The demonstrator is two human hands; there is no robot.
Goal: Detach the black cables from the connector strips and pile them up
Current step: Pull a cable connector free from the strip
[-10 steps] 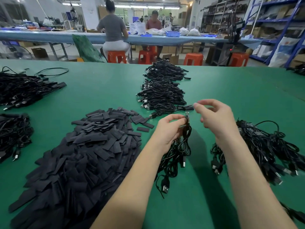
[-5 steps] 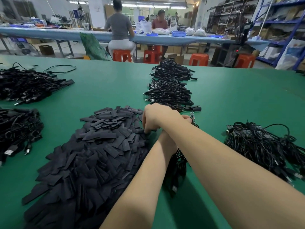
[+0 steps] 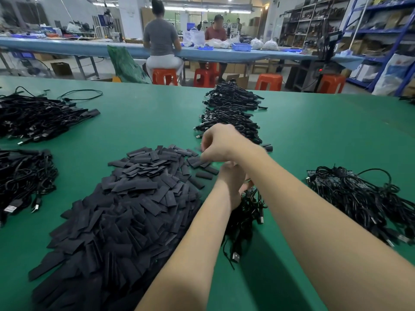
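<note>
My left hand (image 3: 232, 184) is closed around a bundle of black cables (image 3: 246, 213) that hangs down onto the green table (image 3: 314, 135), with USB plugs dangling at its lower end. My right forearm crosses over that hand. My right hand (image 3: 221, 143) hovers, fingers curled, at the far edge of a big heap of flat black sleeves (image 3: 125, 212); whether it pinches one is hidden. Straight ahead lies a pile of loose black cables (image 3: 231, 117). A tangle of cables on connector strips (image 3: 359, 198) rests at the right.
Two more black cable heaps lie at the left, one far (image 3: 38, 117) and one near (image 3: 22, 176). Beyond the table's far edge, people sit on orange stools (image 3: 165, 76) at a long blue bench. Shelving stands at the right.
My right hand left the cable end above the bundle, swung left across my left hand and now sits at the sleeve heap's far edge. The left hand keeps its grip on the bundle.
</note>
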